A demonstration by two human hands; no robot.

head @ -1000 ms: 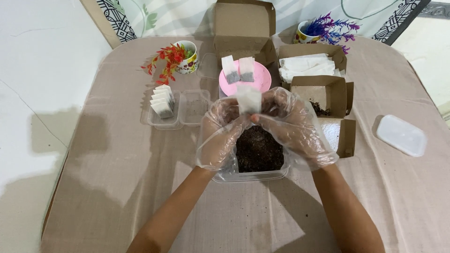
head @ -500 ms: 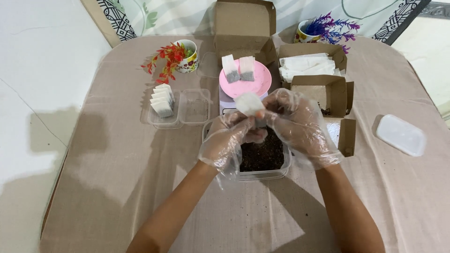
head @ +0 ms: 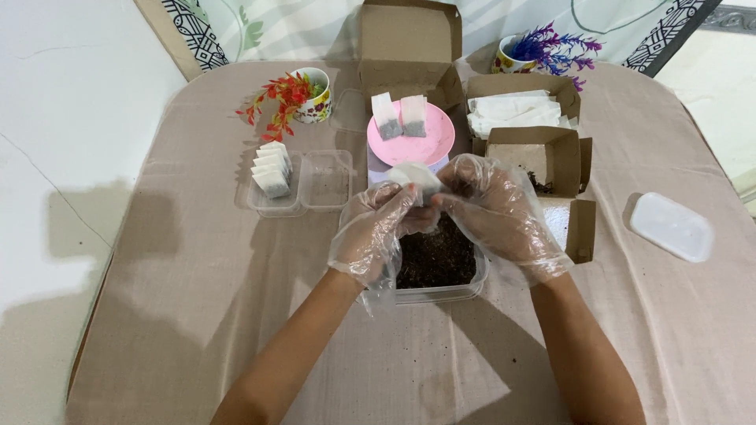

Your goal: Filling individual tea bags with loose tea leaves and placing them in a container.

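White paper sachet point(head: 416, 176) is pinched between left hand point(head: 376, 233) and right hand point(head: 498, 212), directly above the clear tub point(head: 438, 293) of dark granules, mid-bench, both grips equally near

- You hold a small white paper sachet point(head: 417, 178) up between the fingertips of both hands, near the middle of the table, just on the near side of the pink plate; it looks puffed and slightly tilted.
- Directly beneath it sits a clear plastic tub point(head: 438, 293) with dark loose tea filling it, its open top facing up, nearer to you than the sachet.
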